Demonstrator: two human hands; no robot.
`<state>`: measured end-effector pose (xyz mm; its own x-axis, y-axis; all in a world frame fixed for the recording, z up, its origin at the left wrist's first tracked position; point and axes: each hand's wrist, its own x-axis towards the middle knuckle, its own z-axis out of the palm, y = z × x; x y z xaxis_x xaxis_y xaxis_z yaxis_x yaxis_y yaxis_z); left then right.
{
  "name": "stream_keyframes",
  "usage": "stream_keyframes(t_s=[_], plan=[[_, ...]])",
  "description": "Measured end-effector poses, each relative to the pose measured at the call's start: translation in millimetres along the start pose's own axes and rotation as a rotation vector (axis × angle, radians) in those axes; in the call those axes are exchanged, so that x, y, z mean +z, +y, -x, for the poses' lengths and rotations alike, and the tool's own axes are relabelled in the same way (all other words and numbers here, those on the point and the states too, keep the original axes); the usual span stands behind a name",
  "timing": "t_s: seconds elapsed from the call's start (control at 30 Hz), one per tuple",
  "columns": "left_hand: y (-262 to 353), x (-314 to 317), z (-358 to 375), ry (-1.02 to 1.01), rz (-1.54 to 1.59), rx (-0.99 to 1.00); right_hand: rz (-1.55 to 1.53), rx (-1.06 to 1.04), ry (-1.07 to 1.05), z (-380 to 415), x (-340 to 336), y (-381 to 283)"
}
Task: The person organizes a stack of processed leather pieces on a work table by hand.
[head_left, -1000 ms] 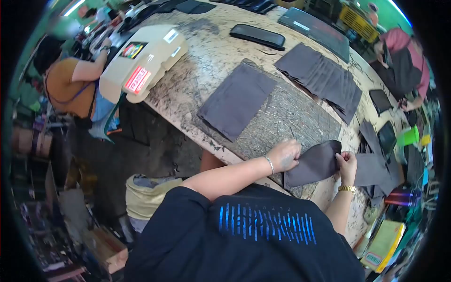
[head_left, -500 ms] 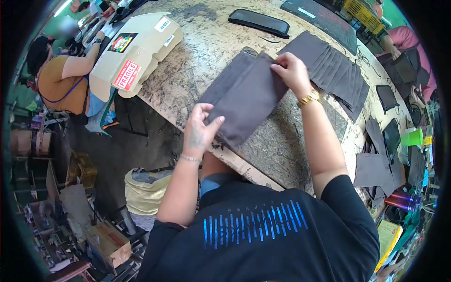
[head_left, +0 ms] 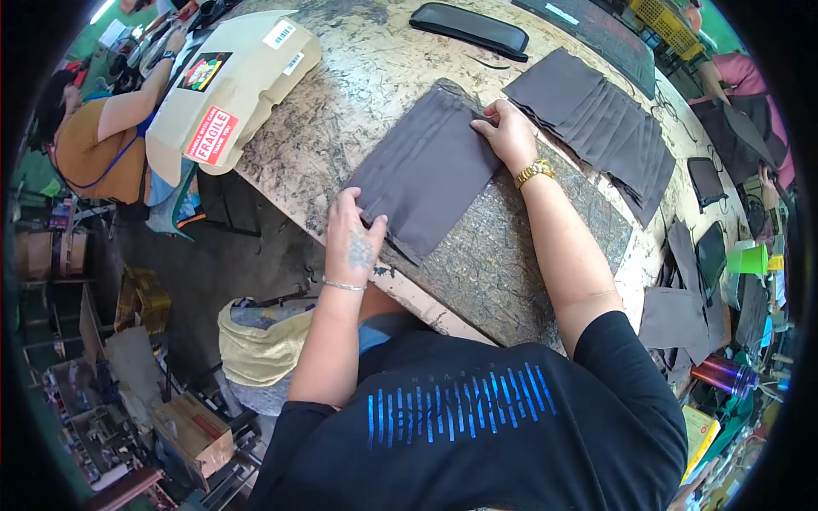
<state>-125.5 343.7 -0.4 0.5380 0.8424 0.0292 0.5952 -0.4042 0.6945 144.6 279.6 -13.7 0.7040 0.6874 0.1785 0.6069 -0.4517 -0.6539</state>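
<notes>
A fanned row of dark grey-brown fabric pieces (head_left: 430, 175) lies on a worn, dark-marked board (head_left: 520, 255) at the table's near edge. My right hand (head_left: 509, 140) has its thumb and fingers closed on the far right edge of the top piece. At the near left edge of the same pieces rests my left hand (head_left: 351, 234), thumb and fingers apart, the thumb touching the fabric. A second fanned row of dark fabric pieces (head_left: 596, 119) lies further right on the table.
A cardboard box with a FRAGILE label (head_left: 230, 94) stands at the table's left edge. Beyond the fabric lies a black zipped case (head_left: 469, 32). More dark fabric pieces (head_left: 677, 315) and a purple tumbler (head_left: 724, 375) are at right. Other people sit at left and far right.
The top fabric piece has come down and left, lying flatter over the others. Both my hands have moved slightly left, and my left thumb has moved toward the fabric's edge.
</notes>
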Motion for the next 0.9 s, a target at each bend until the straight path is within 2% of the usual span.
stream_keyframes(t_s=[0.03,0.07,0.13,0.17,0.23,0.27,0.33,0.37,0.43,0.57,0.7,0.8,0.83,0.9], plan=[[5,-1,3,0.086,-0.202,0.130,0.007,-0.005,0.000,0,0,1],[13,-1,6,0.086,-0.201,0.131,0.015,-0.010,-0.001,0,0,1],[34,1,15,0.135,-0.503,0.244,0.014,-0.012,-0.006,-1,-3,1],[40,9,16,0.132,-0.503,0.241,0.012,-0.017,-0.013,0,-3,0],[50,24,10,0.017,-0.550,0.449,0.006,-0.002,-0.028,-1,-2,-1],[52,29,7,0.020,-0.547,0.456,0.002,0.015,-0.037,-2,-3,0],[55,46,-1,-0.159,-0.528,0.554,0.036,-0.022,-0.014,-4,1,4],[53,51,-3,-0.163,-0.516,0.578,0.065,-0.054,-0.005,-3,4,8],[44,56,-5,-0.269,-0.537,0.513,0.069,-0.201,0.064,-4,5,13],[43,56,-7,-0.332,-0.538,0.494,0.187,-0.166,0.207,-28,-29,22],[56,45,-13,-0.487,-0.507,0.375,0.438,-0.072,-0.083,-47,-56,44],[77,33,-23,-0.518,-0.437,0.303,0.449,-0.128,-0.138,-54,-57,57],[84,32,-26,-0.524,-0.442,0.305,0.446,-0.121,-0.139,-54,-58,60],[100,34,-37,-0.377,-0.546,0.523,0.373,-0.142,-0.044,-53,-59,66]])
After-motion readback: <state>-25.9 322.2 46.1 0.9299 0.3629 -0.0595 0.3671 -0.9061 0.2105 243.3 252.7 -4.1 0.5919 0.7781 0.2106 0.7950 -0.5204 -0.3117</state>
